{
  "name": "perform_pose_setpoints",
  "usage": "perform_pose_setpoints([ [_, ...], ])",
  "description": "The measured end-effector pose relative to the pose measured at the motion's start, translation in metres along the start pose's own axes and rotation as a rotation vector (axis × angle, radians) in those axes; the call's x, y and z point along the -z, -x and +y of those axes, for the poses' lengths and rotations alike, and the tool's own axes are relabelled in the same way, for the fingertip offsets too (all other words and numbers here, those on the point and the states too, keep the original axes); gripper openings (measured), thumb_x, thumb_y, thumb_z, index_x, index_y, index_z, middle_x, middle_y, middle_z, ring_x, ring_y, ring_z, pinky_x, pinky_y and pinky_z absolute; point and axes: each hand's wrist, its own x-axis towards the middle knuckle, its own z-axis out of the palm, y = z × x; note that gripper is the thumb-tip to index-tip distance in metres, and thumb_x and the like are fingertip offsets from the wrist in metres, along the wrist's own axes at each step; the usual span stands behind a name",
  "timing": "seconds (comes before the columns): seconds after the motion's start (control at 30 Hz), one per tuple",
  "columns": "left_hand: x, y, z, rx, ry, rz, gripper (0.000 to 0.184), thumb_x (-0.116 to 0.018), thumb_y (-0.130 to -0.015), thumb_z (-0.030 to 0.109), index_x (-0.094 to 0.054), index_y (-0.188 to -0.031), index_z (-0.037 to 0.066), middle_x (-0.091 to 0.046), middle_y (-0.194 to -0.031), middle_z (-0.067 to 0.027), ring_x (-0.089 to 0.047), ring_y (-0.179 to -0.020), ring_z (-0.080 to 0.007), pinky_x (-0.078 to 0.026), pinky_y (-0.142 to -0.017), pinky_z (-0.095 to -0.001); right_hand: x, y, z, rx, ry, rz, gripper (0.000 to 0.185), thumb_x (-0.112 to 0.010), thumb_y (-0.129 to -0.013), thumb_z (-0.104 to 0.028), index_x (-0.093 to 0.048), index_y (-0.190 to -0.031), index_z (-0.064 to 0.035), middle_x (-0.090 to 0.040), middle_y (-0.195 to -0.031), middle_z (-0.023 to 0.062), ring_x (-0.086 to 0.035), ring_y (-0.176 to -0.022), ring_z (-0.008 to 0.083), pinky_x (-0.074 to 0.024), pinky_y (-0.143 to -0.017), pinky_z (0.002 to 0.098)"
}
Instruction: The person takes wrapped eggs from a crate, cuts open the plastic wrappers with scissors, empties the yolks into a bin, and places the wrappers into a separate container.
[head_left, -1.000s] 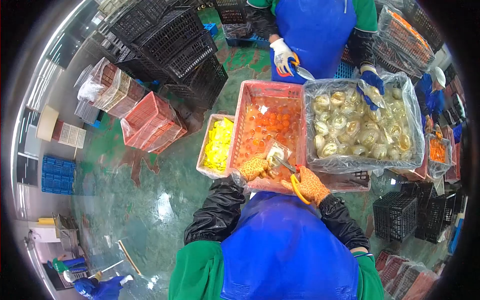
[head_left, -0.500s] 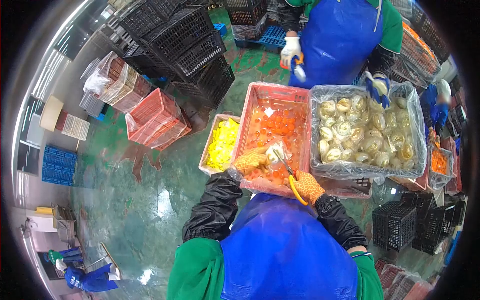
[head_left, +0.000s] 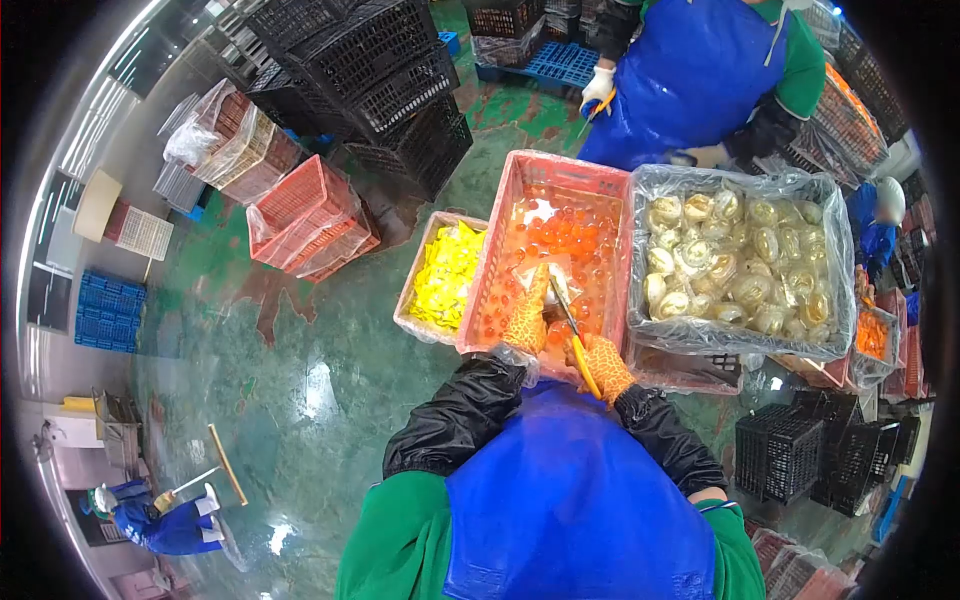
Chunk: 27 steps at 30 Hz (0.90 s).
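Both my hands wear orange patterned gloves over a red crate [head_left: 496, 235] of liquid with many orange round pieces [head_left: 570, 232]. My left hand [head_left: 528, 315] reaches into the crate, its fingertips at a small clear bag [head_left: 557, 277] with something pale in it. My right hand [head_left: 603, 368] is closed on yellow-handled scissors [head_left: 575, 335], whose blades point up and left to the bag. On the right stands a plastic-lined crate [head_left: 745, 345] of shellfish in liquid. Yellow packets [head_left: 448, 275] fill a small crate on the left.
Across the crates a co-worker in a blue apron [head_left: 690, 80] holds orange-handled scissors [head_left: 602, 104]. Black crates [head_left: 370, 90] and a red crate [head_left: 315, 225] stand at the left. Another person [head_left: 170, 520] with a long-handled tool is at lower left. Black crates [head_left: 780, 450] stand at the right.
My left hand has turned and reached farther up into the crate. The bag and scissors blades have moved up with it. The co-worker has leaned right, away from the shellfish.
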Motion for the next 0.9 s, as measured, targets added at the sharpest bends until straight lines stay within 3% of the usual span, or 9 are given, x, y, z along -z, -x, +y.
perform_pose_setpoints([
  [0.13, -0.004, 0.009, 0.011, -0.054, -0.153, 0.018, 0.029, -0.062, -0.091, 0.030, -0.061, -0.110, 0.008, -0.065, -0.092, -0.0025, -0.063, -0.073, -0.0142, -0.055, -0.066, -0.0287, -0.003, -0.002, 0.002, 0.072, -0.072, -0.033, 0.028, -0.062, -0.087, -0.032, -0.062, -0.091, -0.0038, -0.061, -0.072, 0.0059, -0.060, -0.061, 0.0151, -0.0451, -0.041, 0.0309],
  [0.23, -0.001, 0.005, 0.010, -0.191, -0.276, 0.067, 0.027, -0.062, -0.091, 0.026, -0.062, -0.109, 0.005, -0.066, -0.093, -0.0038, -0.064, -0.077, -0.0150, -0.055, -0.065, -0.0279, 0.006, 0.004, -0.008, 0.097, 0.193, 0.045, 0.029, -0.062, -0.087, -0.031, -0.062, -0.092, -0.0022, -0.063, -0.072, 0.0125, -0.064, -0.068, 0.0192, -0.0487, -0.048, 0.0362],
  [0.33, 0.001, 0.006, 0.026, -0.335, -0.690, 0.108, 0.026, -0.062, -0.091, 0.023, -0.063, -0.106, 0.002, -0.066, -0.094, -0.0042, -0.064, -0.079, -0.0148, -0.056, -0.064, -0.0273, 0.012, 0.005, -0.024, 0.221, 0.760, 0.272, 0.040, -0.053, -0.088, -0.039, -0.062, -0.097, -0.0005, -0.065, -0.086, 0.0235, -0.063, -0.083, 0.0387, -0.0487, -0.073, 0.0458],
  [0.4, 0.004, 0.003, 0.039, -0.225, -0.567, -0.012, 0.025, -0.062, -0.090, 0.021, -0.064, -0.103, 0.000, -0.066, -0.092, -0.0046, -0.064, -0.081, -0.0146, -0.054, -0.067, -0.0275, 0.016, 0.013, -0.038, 0.190, 0.813, 0.295, 0.042, -0.051, -0.088, -0.042, -0.062, -0.099, -0.0026, -0.066, -0.090, 0.0222, -0.062, -0.089, 0.0410, -0.0479, -0.075, 0.0487],
  [0.47, 0.006, -0.001, 0.050, -0.291, -1.044, -0.001, 0.025, -0.063, -0.089, 0.021, -0.065, -0.103, 0.000, -0.066, -0.091, -0.0056, -0.064, -0.081, -0.0148, -0.052, -0.071, -0.0273, 0.022, 0.014, -0.041, 0.281, 0.845, 0.381, 0.040, -0.047, -0.090, -0.041, -0.063, -0.093, -0.0044, -0.066, -0.087, 0.0223, -0.063, -0.085, 0.0405, -0.0473, -0.074, 0.0498],
  [0.57, 0.039, -0.027, 0.036, -0.690, -1.152, -0.064, 0.025, -0.064, -0.088, 0.021, -0.064, -0.103, 0.000, -0.066, -0.087, -0.0062, -0.061, -0.075, -0.0135, -0.049, -0.069, -0.0270, 0.021, 0.022, -0.064, 0.204, 0.893, 0.365, 0.039, -0.048, -0.090, -0.040, -0.063, -0.094, -0.0042, -0.066, -0.088, 0.0218, -0.063, -0.085, 0.0395, -0.0475, -0.074, 0.0494],
  [0.67, 0.018, -0.019, 0.050, -0.724, -1.370, -0.051, 0.024, -0.063, -0.089, 0.018, -0.064, -0.104, 0.000, -0.067, -0.086, -0.0066, -0.059, -0.070, -0.0127, -0.048, -0.063, -0.0272, 0.019, 0.015, -0.064, 0.158, 0.888, 0.361, 0.041, -0.049, -0.090, -0.041, -0.063, -0.095, -0.0035, -0.066, -0.089, 0.0215, -0.063, -0.087, 0.0388, -0.0478, -0.076, 0.0485],
  [0.73, -0.002, -0.010, 0.062, -0.259, -1.026, -0.022, 0.025, -0.062, -0.089, 0.020, -0.064, -0.105, 0.000, -0.067, -0.084, -0.0064, -0.059, -0.070, -0.0129, -0.048, -0.062, -0.0269, 0.018, 0.016, -0.061, 0.197, 0.818, 0.378, 0.048, -0.051, -0.087, -0.049, -0.063, -0.096, -0.0029, -0.066, -0.092, 0.0217, -0.062, -0.090, 0.0394, -0.0476, -0.077, 0.0479],
  [0.9, -0.002, -0.009, 0.080, -0.411, -1.033, -0.041, 0.026, -0.058, -0.089, 0.029, -0.063, -0.103, 0.008, -0.061, -0.075, -0.0082, -0.060, -0.068, -0.0201, -0.049, -0.065, -0.0343, 0.015, 0.030, -0.064, 0.126, 0.773, 0.307, 0.057, -0.055, -0.083, -0.057, -0.063, -0.097, -0.0018, -0.065, -0.093, 0.0240, -0.061, -0.091, 0.0411, -0.0468, -0.077, 0.0484],
])
